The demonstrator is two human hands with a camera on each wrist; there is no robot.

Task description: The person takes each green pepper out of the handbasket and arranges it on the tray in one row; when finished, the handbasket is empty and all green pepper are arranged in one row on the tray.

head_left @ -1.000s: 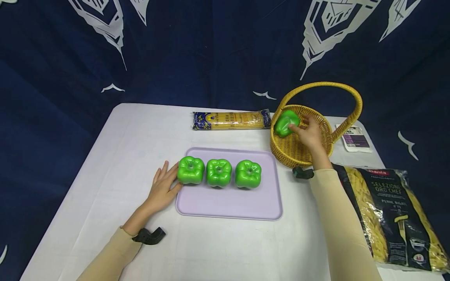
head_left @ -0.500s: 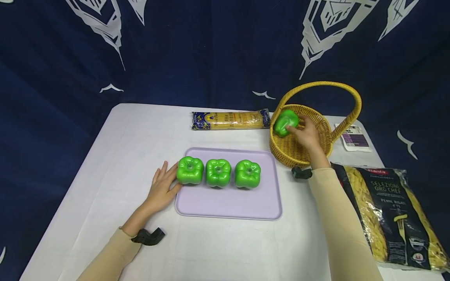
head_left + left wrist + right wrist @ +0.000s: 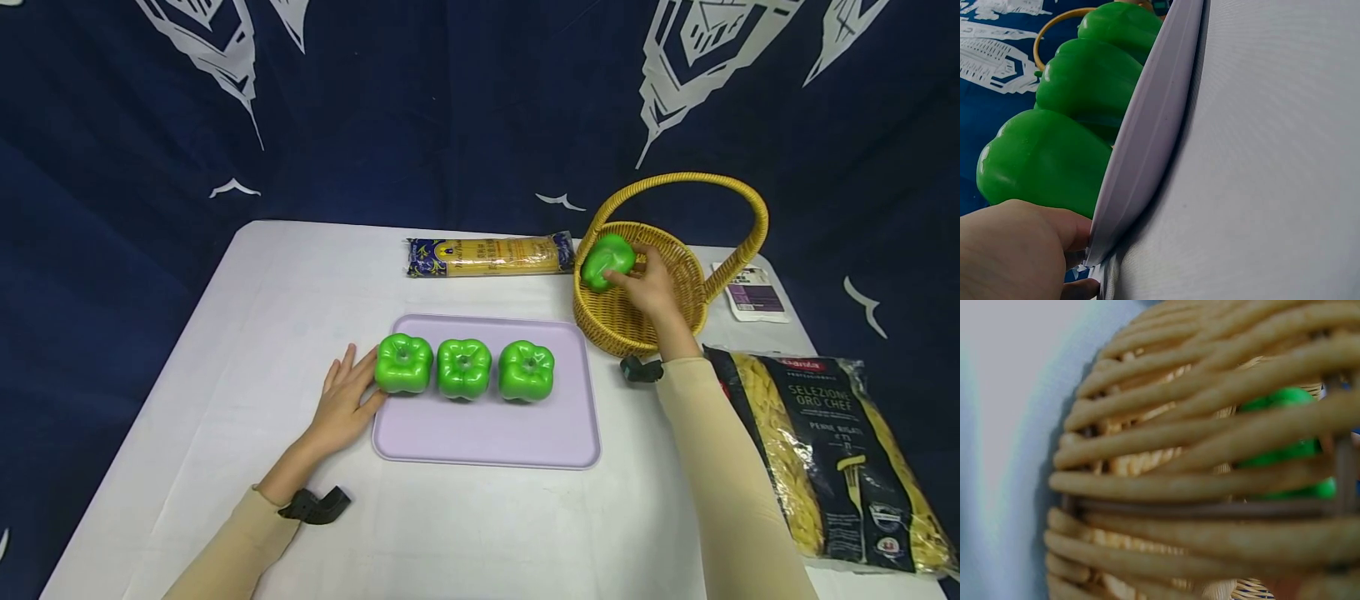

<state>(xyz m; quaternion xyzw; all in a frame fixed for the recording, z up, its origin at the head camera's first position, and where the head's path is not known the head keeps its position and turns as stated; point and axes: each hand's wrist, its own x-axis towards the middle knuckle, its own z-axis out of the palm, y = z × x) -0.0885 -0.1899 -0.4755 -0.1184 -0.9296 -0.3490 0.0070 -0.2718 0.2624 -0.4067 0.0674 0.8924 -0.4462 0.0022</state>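
In the head view, three green bell peppers, a left one (image 3: 404,363), a middle one (image 3: 464,368) and a right one (image 3: 527,371), stand in a row on a lilac tray (image 3: 487,433). At the tray's left edge lies my left hand (image 3: 341,412), fingers extended, beside the left pepper. The left wrist view has its thumb (image 3: 1072,228) against the tray rim, close under that pepper. My right hand (image 3: 651,283) reaches into a wicker basket (image 3: 611,329) and holds another green bell pepper (image 3: 607,261) between thumb and fingers. Basket weave covers most of the right wrist view, with green (image 3: 1285,444) showing through.
Behind the tray lies a pack of long pasta (image 3: 491,256), its right end close to the basket. A white and purple packet (image 3: 753,296) sits right of the basket. A large penne bag (image 3: 832,458) lies by the right forearm. The basket handle (image 3: 686,177) arches above the right hand.
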